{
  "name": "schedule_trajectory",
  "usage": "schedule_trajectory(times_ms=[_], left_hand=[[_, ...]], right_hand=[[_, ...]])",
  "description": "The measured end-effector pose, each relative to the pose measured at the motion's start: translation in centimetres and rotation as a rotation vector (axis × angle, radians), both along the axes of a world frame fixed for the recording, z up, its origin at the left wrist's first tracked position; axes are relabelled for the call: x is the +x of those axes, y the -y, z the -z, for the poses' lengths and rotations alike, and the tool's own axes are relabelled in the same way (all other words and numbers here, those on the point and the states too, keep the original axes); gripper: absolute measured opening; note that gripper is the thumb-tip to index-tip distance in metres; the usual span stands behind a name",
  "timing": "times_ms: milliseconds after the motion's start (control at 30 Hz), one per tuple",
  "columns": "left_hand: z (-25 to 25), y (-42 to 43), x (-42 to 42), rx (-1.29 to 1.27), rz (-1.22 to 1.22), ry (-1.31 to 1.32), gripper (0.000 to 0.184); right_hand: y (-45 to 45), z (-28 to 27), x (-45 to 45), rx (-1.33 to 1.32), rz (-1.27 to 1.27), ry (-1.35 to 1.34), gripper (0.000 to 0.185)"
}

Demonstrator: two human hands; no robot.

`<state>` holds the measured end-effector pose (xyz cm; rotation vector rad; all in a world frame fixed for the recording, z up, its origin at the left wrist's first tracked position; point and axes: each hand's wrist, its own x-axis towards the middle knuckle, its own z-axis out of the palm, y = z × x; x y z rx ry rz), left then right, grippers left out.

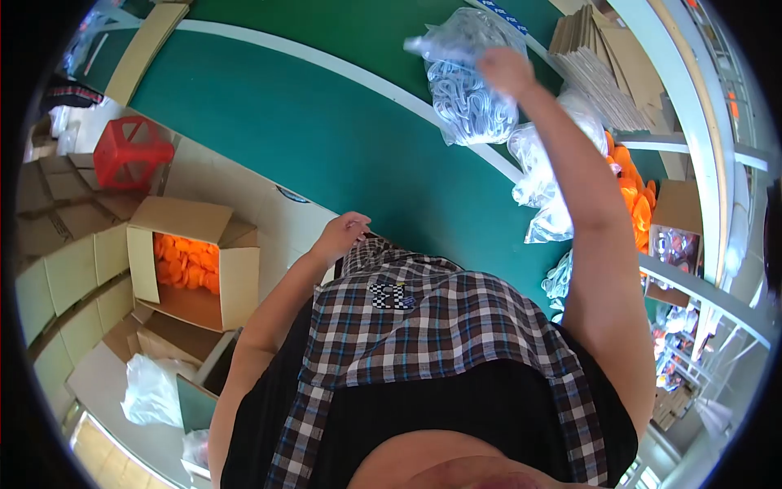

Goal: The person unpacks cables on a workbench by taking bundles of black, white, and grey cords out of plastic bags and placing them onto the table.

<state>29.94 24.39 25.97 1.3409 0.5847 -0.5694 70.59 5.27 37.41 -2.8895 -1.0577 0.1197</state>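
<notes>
My right hand (507, 73) reaches far across the green table and is closed at the upper right side of a clear plastic bag (472, 94). Coiled white-grey cords or cables fill the bag, and its loose plastic top spreads to the left, slightly blurred. My left hand (346, 234) is down by the near table edge, beside the plaid apron (440, 314). Its fingers are loosely bent and a little apart, with nothing visible in them.
More clear bags (542, 175) lie right of the cord bag, near orange pieces (635, 191) and stacked cardboard sheets (599, 73). A metal rack (705, 297) borders the right. An open carton (236, 273) of orange pieces and a red stool (133, 152) stand left.
</notes>
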Motion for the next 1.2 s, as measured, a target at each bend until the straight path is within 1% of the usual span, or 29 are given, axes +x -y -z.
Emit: schedule_trajectory(times_ms=[67, 100, 133, 233, 300, 333, 400, 467, 500, 567, 600, 733, 767, 800, 900, 933, 967, 1000, 1067, 1100, 1200], left_hand=[[-0.4, -1.4, 0.8, 0.038, 0.014, 0.058, 0.029], [-1.1, -1.9, 1.5, 0.038, 0.032, 0.061, 0.029], [-2.4, -2.3, 2.7, 0.063, 0.013, 0.168, 0.027], [-7.6, -2.5, 6.8, 0.123, -0.054, 0.483, 0.025], [-11.6, -1.8, 9.6, 0.14, -0.014, 0.669, 0.026], [-13.2, -1.1, 11.0, 0.133, 0.012, 0.672, 0.026], [-15.4, 1.1, 13.7, 0.065, 0.202, 0.914, 0.03], [-15.5, 4.0, 15.3, -0.033, 0.358, 0.915, 0.032], [-15.2, 5.3, 15.1, -0.047, 0.395, 0.918, 0.032], [-13.9, 7.5, 14.4, -0.047, 0.488, 0.893, 0.029], [-13.4, 8.6, 14.4, -0.055, 0.52, 0.889, 0.029], [-11.5, 13.4, 14.5, -0.111, 0.404, 0.907, 0.016], [-12.4, 14.3, 14.4, -0.117, 0.427, 0.903, 0.016], [-13.3, 15.1, 14.5, -0.084, 0.484, 0.841, 0.015], [-18.6, 17.8, 15.2, 0.037, 0.635, 0.665, 0.018], [-20.2, 18.8, 15.2, 0.046, 0.648, 0.665, 0.018], [-22.0, 19.8, 15.4, 0.106, 0.681, 0.683, 0.02], [-23.7, 20.9, 15.4, 0.17, 0.711, 0.704, 0.022], [-25.7, 22.5, 15.1, 0.295, 0.78, 0.736, 0.026], [-25.4, 23.3, 14.4, 0.306, 0.786, 0.733, 0.026], [-22.1, 23.4, 11.9, 0.283, 0.732, 0.428, 0.025]], right_hand=[[1.9, -4.8, 1.3, 0.334, 0.093, -0.11, 0.031], [3.2, -6.9, 1.2, 0.481, 0.192, -0.175, 0.031], [4.3, -8.8, 0.7, 0.631, 0.289, -0.236, 0.032], [6.8, -13.7, -5.1, 0.844, 0.248, -0.16, 0.027], [8.0, -17.1, -9.8, 0.911, 0.379, -0.262, 0.025], [8.6, -18.0, -11.7, 0.917, 0.402, -0.249, 0.025], [9.6, -19.2, -15.2, 1.037, 0.355, -0.359, 0.024], [10.1, -19.1, -17.8, 1.044, 0.423, -0.409, 0.027], [10.7, -18.6, -18.8, 1.057, 0.455, -0.388, 0.027], [12.3, -16.8, -20.6, 1.067, 0.569, -0.484, 0.031], [13.2, -15.8, -21.6, 1.083, 0.596, -0.473, 0.031], [16.9, -12.0, -26.4, 1.11, 0.636, -0.612, 0.032], [17.5, -12.0, -27.3, 1.123, 0.656, -0.605, 0.032], [18.2, -11.9, -28.1, 1.171, 0.664, -0.592, 0.031], [19.7, -12.3, -29.8, 1.321, 0.663, -0.55, 0.027], [19.7, -12.9, -30.2, 1.339, 0.605, -0.531, 0.027], [19.4, -13.5, -30.6, 1.354, 0.542, -0.512, 0.027], [19.7, -13.5, -31.1, 1.367, 0.536, -0.507, 0.027], [20.1, -13.6, -32.2, 1.259, 0.396, -0.549, 0.022], [20.9, -13.0, -32.9, 1.271, 0.393, -0.549, 0.022], [21.9, -9.3, -33.7, 1.103, 0.116, -0.178, 0.019]])
